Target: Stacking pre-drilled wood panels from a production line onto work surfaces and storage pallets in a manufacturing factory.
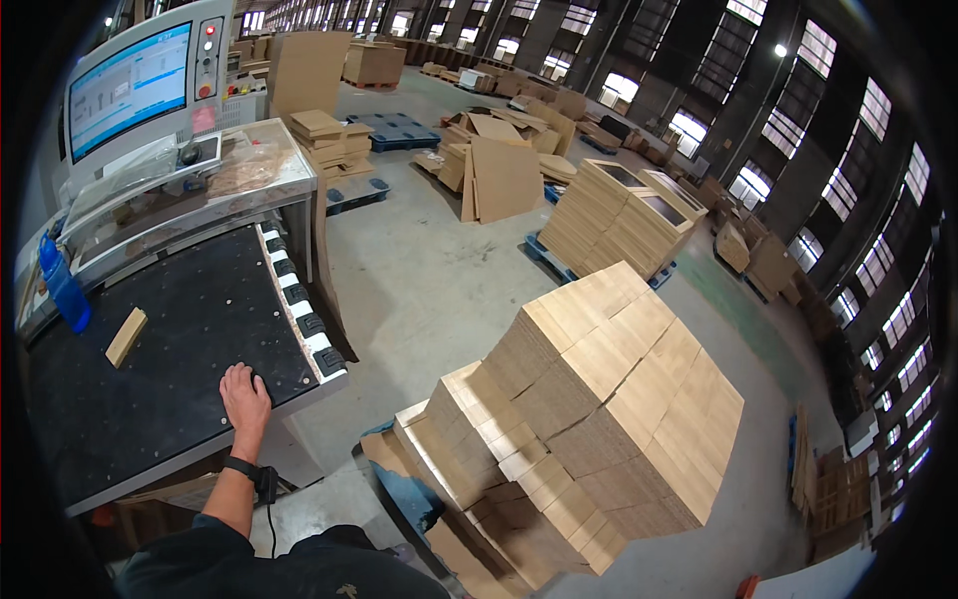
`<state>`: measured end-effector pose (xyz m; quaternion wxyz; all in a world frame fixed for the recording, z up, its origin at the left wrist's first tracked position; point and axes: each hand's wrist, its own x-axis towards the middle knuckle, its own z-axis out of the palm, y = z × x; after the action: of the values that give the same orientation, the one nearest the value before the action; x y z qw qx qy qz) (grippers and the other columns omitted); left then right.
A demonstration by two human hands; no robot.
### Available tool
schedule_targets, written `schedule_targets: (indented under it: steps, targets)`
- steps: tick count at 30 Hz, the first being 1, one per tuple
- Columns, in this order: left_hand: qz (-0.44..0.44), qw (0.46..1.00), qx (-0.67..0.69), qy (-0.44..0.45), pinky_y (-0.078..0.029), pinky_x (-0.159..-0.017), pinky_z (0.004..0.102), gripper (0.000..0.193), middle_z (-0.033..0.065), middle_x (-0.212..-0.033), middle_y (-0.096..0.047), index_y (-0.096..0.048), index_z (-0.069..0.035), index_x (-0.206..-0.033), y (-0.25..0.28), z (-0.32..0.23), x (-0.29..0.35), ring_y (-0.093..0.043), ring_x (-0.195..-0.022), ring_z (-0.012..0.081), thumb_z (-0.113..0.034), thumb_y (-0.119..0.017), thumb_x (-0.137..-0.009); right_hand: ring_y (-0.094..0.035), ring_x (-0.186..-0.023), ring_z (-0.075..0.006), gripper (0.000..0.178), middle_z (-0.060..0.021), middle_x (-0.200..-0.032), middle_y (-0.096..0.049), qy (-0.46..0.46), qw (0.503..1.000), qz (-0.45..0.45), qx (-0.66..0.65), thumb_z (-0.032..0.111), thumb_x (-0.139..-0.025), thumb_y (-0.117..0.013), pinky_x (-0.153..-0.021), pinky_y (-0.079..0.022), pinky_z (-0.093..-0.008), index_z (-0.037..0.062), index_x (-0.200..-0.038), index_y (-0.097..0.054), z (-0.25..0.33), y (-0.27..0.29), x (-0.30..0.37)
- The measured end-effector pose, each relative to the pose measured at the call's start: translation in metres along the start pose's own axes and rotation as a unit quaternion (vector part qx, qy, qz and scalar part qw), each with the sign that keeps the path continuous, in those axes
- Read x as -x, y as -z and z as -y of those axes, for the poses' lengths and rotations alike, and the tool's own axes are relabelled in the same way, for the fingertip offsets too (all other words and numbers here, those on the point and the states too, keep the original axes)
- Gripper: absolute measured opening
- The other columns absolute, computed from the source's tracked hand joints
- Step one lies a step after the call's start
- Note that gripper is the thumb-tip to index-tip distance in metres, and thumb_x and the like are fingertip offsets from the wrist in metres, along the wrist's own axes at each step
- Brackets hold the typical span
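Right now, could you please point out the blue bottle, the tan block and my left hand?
Blue bottle (67,297): head view, its body.
Tan block (126,337): head view, upper face.
Left hand (245,401): head view, its back.

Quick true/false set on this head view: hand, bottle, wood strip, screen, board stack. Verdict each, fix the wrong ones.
1. The left hand rests on the black tabletop. True.
2. The bottle is red. False: the bottle is blue.
3. The short wood strip lies to the right of the left hand. False: the strip lies to its left.
4. The screen is lit. True.
5. The nearest large board stack stands left of the black tabletop. False: the stack stands to its right.
6. A dark band circles the left wrist. True.
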<state>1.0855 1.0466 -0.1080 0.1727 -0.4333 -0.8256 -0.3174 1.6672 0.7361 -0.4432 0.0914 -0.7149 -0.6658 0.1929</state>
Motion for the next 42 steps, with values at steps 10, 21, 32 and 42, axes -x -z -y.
schedule_targets:
  steps: [10, 21, 32, 42]
  targets:
    - [-0.011, 1.000, -0.002, -0.002, -0.035, -0.111, 0.0483, 0.026, 0.0190, -0.126, -0.061, -0.063, 0.001, -0.110, -0.001, 0.001, 0.001, -0.051, -0.126, 0.0372, -0.011, -0.063, -0.088, -0.056, -0.056, -0.0320, 0.025, -0.0151, -0.059, -0.057, -0.028, 0.999, -0.035, -0.023, 0.014, -0.083, -0.057, -0.054, -0.043, -0.0458, 0.0050, -0.060, -0.057, -0.005, 0.036, -0.030]
    - [-0.016, 1.000, -0.007, -0.002, -0.035, -0.110, 0.0486, 0.025, 0.0189, -0.124, -0.061, -0.062, 0.002, -0.109, -0.001, 0.001, 0.000, -0.051, -0.125, 0.0376, -0.011, -0.063, -0.087, -0.056, -0.055, -0.0297, 0.025, -0.0135, -0.059, -0.056, -0.049, 0.995, -0.062, -0.055, 0.015, -0.085, -0.057, -0.053, -0.043, -0.0444, 0.0045, -0.062, -0.058, -0.010, 0.053, -0.057]
    - [-0.014, 1.000, -0.007, 0.001, -0.035, -0.110, 0.0491, 0.026, 0.0179, -0.124, -0.061, -0.063, 0.002, -0.109, -0.001, 0.001, 0.000, -0.050, -0.125, 0.0371, -0.012, -0.063, -0.087, -0.055, -0.054, -0.0274, 0.025, -0.0119, -0.060, -0.056, -0.069, 0.991, -0.080, -0.085, 0.016, -0.086, -0.058, -0.052, -0.043, -0.0430, 0.0041, -0.065, -0.059, -0.014, 0.061, -0.075]
    - [-0.013, 1.000, -0.004, -0.007, -0.034, -0.110, 0.0503, 0.026, 0.0175, -0.124, -0.060, -0.062, 0.002, -0.109, 0.000, -0.003, -0.001, -0.050, -0.126, 0.0371, -0.013, -0.063, -0.088, -0.054, -0.054, -0.0253, 0.025, -0.0104, -0.060, -0.056, -0.080, 0.987, -0.084, -0.114, 0.017, -0.087, -0.058, -0.051, -0.043, -0.0418, 0.0037, -0.066, -0.059, -0.014, 0.066, -0.084]
